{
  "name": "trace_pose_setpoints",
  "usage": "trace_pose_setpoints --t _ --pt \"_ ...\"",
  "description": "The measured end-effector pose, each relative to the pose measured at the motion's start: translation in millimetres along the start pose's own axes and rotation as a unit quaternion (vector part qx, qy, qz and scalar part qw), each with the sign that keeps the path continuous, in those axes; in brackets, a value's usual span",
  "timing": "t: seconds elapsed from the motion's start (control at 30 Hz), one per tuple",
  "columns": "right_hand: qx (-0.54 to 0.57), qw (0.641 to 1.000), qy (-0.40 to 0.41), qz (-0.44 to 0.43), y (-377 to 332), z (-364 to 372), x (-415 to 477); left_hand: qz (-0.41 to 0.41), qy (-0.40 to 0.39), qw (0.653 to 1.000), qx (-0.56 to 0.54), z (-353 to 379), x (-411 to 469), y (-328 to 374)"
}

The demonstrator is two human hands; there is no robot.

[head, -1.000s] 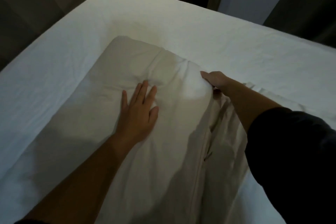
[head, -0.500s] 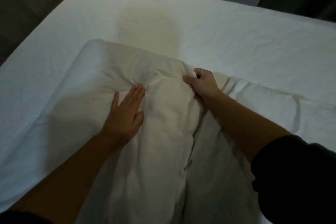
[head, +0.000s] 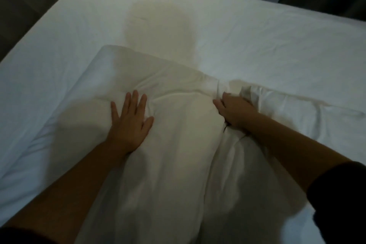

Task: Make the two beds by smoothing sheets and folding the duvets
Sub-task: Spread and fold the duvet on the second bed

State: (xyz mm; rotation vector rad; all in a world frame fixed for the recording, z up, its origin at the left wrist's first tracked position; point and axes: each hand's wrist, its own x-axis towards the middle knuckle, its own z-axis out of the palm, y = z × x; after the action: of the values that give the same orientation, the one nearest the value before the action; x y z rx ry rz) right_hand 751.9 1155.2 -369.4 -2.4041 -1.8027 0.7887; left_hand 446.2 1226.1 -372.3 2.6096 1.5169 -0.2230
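Head view: the left hand (head: 129, 125) presses flat, fingers straight and spread, on the folded duvet (head: 178, 144) lying on the white sheet (head: 257, 45); the right hand (head: 234, 112) grips the duvet's bunched fold, fingers curled.

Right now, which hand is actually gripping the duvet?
The right hand: its fingers curl into a bunched fold of the duvet. The left hand only presses flat on top, fingers straight and spread.

Likely a bedroom; a white-sheeted bed (head: 257, 45) carries a duvet (head: 178, 154).
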Motion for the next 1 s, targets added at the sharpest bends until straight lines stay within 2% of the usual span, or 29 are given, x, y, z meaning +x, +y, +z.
trace_pose_setpoints --t 0.07,0.13,0.23,0.33,0.4,0.53,0.7,0.77,0.83,0.9,0.97,1.0 --pt "-0.124 0.988 0.024 -0.084 8 -6 -22 0.010 -0.009 0.998 -0.054 0 -16 27" --pt "-0.174 0.971 0.091 -0.139 30 -5 -33 0.044 0.000 0.995 -0.085 6 -36 51" --pt "-0.161 0.978 0.115 -0.067 57 -3 -51 0.067 0.024 0.993 -0.095 17 -57 70" --pt "-0.091 0.987 0.125 0.039 74 7 -74 0.075 0.031 0.991 -0.104 16 -71 86" --pt "-0.049 0.988 0.125 0.072 80 13 -91 0.100 0.035 0.989 -0.107 16 -84 98" --pt "-0.044 0.989 0.091 0.111 87 18 -141 0.152 0.017 0.983 -0.097 17 -131 121" --pt "-0.099 0.975 0.062 0.190 93 34 -238 0.220 -0.021 0.972 -0.079 32 -211 158" --pt "-0.093 0.968 0.069 0.221 102 48 -282 0.185 -0.051 0.971 -0.143 42 -241 172" --pt "-0.075 0.954 0.078 0.280 116 63 -325 0.096 -0.080 0.963 -0.239 42 -259 183" --pt "-0.057 0.926 0.088 0.363 130 77 -357 -0.003 -0.093 0.941 -0.325 38 -264 196" --pt "-0.049 0.907 0.091 0.409 138 87 -374 -0.062 -0.097 0.931 -0.346 36 -264 206" --pt "-0.052 0.906 0.091 0.411 140 91 -376 -0.069 -0.094 0.938 -0.328 38 -264 210"
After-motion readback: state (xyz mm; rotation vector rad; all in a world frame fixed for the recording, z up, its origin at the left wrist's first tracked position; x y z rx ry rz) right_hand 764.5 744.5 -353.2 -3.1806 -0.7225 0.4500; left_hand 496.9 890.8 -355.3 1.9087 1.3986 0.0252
